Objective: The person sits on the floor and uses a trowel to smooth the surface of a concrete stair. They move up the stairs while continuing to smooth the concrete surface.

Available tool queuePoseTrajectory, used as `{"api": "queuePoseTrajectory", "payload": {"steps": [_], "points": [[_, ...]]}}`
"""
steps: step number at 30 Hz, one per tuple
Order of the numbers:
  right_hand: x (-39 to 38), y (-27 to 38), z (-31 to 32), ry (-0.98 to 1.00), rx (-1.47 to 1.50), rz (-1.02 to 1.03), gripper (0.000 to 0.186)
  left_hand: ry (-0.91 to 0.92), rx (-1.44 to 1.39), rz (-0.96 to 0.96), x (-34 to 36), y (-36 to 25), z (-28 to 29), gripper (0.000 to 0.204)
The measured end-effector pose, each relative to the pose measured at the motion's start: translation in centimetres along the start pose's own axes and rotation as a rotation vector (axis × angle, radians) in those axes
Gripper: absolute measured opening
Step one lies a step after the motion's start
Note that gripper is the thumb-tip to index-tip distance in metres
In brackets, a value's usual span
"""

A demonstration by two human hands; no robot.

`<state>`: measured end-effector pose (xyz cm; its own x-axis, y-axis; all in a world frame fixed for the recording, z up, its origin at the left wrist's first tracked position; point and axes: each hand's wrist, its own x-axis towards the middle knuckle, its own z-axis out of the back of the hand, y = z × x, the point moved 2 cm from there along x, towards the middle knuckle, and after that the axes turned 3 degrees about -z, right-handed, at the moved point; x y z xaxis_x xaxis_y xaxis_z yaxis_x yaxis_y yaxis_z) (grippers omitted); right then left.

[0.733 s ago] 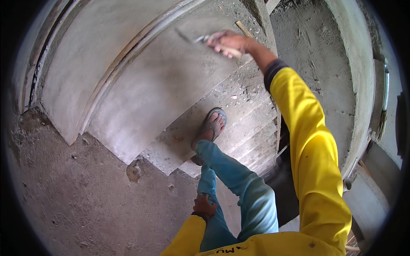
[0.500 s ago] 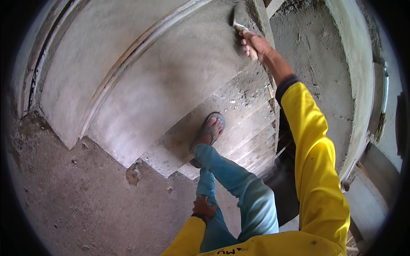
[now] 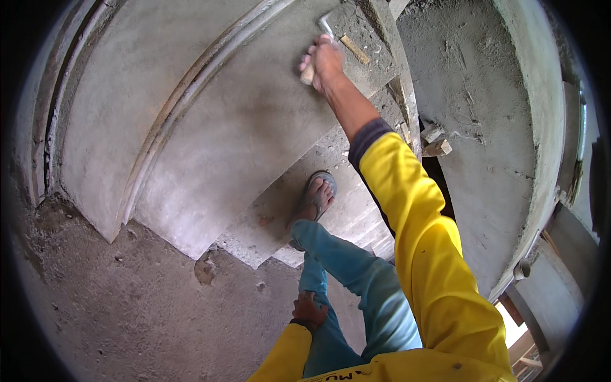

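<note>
Where fingers (image 3: pixel 307 58) wrap, trowel (image 3: pixel 325 25) partly hidden, blurred

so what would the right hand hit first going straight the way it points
The right hand, trowel leading, would probably meet the curved ridge bordering the concrete step first, near the picture's top edge; depth is unclear.

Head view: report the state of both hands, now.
Left hand: open, resting on the blue trouser leg.
Right hand: closed, holding a trowel by its handle.
</note>
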<state>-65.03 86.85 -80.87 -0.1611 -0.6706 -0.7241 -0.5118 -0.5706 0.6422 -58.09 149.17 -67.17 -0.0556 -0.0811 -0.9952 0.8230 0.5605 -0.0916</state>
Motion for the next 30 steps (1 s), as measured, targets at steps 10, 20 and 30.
{"api": "queuePoseTrajectory", "payload": {"steps": [10, 20, 30], "points": [[1.3, 2.2, 2.0, 0.088, -0.174, 0.014, 0.026, -0.046, 0.01, -0.01, -0.1, -0.2, -0.9, 0.071], [-8.5, -2.4, 9.9, -0.264, 0.132, -0.005, 0.019, -0.051, -0.024, 0.015, -0.2, -0.4, -0.7, 0.068], [-4.5, 0.1, 4.0, 0.2, -0.255, -0.079, 0.018, -0.075, 0.016, -0.062, 0.0, 0.6, -2.3, 0.071]]}}
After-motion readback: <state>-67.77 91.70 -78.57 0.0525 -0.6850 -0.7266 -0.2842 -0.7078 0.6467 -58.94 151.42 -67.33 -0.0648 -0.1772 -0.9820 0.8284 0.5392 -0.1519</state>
